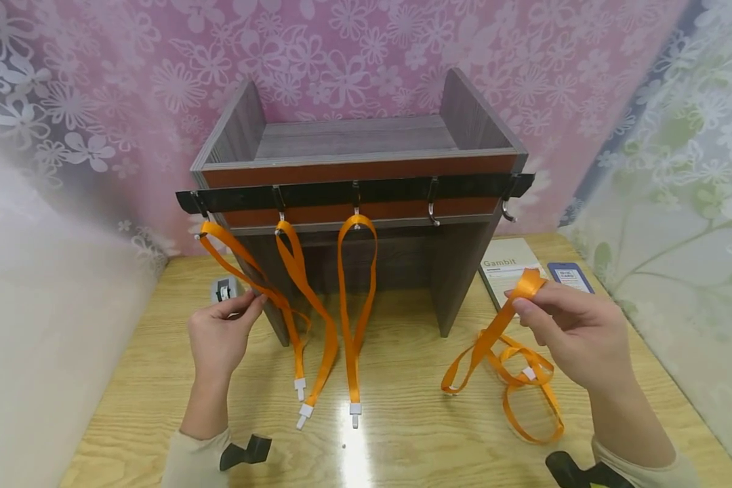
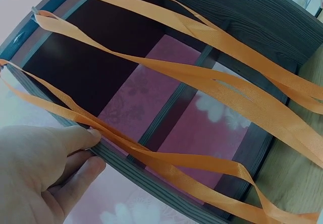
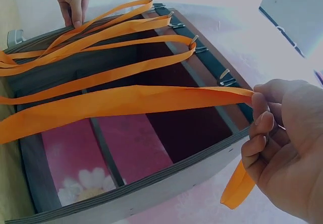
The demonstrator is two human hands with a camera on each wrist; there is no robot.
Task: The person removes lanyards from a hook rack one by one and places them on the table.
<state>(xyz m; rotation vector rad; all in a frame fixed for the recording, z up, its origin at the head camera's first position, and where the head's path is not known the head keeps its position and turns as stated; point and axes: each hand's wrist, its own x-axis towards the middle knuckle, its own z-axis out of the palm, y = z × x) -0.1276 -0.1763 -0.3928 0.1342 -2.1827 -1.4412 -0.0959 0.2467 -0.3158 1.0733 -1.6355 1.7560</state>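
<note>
Head view, left to right: three orange straps already hang from the hooks (image 1: 354, 196). The left hand (image 1: 222, 332) pinches the leftmost strap (image 1: 244, 271); two hooks look free. The right hand (image 1: 576, 332) pinches a fourth strap (image 1: 500, 346), its tail on the table (image 1: 402, 434), seemingly unhung.

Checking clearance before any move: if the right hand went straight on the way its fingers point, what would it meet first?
The right hand, pinching an orange ribbon lanyard, points left toward the dark wooden shelf's side panel; probably that first, though depth is unclear.
</note>
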